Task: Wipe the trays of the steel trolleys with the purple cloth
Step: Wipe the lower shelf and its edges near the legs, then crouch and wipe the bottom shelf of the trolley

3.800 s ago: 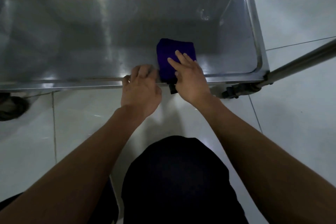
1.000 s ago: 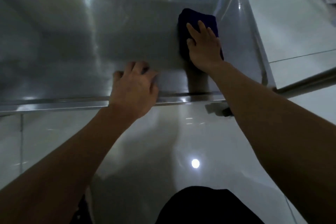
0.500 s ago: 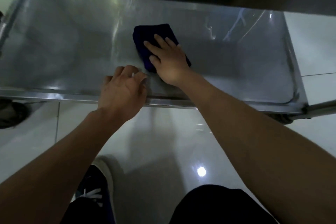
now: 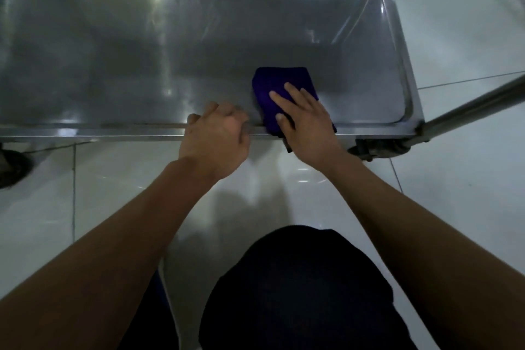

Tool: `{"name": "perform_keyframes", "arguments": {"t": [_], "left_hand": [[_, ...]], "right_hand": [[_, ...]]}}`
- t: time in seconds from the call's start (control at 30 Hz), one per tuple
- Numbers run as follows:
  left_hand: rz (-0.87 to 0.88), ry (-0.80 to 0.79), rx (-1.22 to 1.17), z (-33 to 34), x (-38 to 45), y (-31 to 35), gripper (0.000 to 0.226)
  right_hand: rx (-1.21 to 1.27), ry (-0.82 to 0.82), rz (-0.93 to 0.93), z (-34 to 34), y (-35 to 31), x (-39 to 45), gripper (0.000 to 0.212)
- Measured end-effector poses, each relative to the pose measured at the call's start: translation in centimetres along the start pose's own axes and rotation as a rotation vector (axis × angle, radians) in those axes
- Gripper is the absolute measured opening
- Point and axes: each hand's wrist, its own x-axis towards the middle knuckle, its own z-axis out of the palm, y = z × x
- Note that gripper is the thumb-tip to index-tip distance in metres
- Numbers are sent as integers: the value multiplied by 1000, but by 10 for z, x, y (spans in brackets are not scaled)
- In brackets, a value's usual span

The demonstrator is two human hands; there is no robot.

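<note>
A folded purple cloth lies on the low steel trolley tray, at the tray's near edge right of the middle. My right hand presses flat on the cloth, fingers spread, with the cloth's near end hanging over the rim under my palm. My left hand curls over the tray's front rim just left of the cloth, fingers hooked inside the lip. A darker upper tray overhangs the top of the view and hides the far side.
White glossy floor tiles surround the trolley. A trolley caster sits under the right front corner, with a steel post slanting to the right. Another dark wheel shows at far left. My dark-clothed knee fills the bottom centre.
My right hand has dragged the cloth from the tray's interior back to the near rim. My left hand has kept its grip on the front rim.
</note>
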Motion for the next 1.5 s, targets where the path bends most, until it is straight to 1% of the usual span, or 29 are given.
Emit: {"name": "perform_keyframes", "arguments": {"t": [0.17, 0.3, 0.4, 0.63, 0.8, 0.9, 0.97, 1.1, 1.2, 1.33, 1.43, 1.5], "left_hand": [[51, -49, 7, 11, -2, 29, 39], [108, -61, 11, 13, 5, 49, 40], [164, -69, 2, 11, 10, 63, 38], [313, -126, 28, -3, 37, 82, 38], [434, -176, 58, -6, 61, 97, 39], [477, -227, 65, -9, 64, 113, 35], [524, -297, 66, -16, 58, 127, 35], [626, -446, 98, -39, 29, 171, 40], [740, -502, 126, -69, -3, 213, 41], [821, -566, 155, -122, -48, 265, 44], [867, -609, 203, -177, -82, 302, 46], [898, -626, 244, -220, -102, 326, 46]], "right_hand": [[-71, 40, 173, -22, 54, -36, 50], [-139, 12, 202, -36, 83, -66, 59], [-182, 62, 201, -39, 88, -84, 64], [-299, 107, 228, -40, 79, -85, 56], [-264, 135, 340, -47, 81, -98, 53], [-190, 125, 436, -54, 74, -113, 52], [-101, 114, 507, -63, 63, -133, 52], [140, 169, 728, -84, 40, -197, 52], [293, 263, 873, -106, 22, -258, 53], [529, 457, 1089, -149, -10, -336, 48], [625, 587, 1228, -194, -43, -387, 48], [680, 655, 1279, -231, -66, -412, 51]]}}
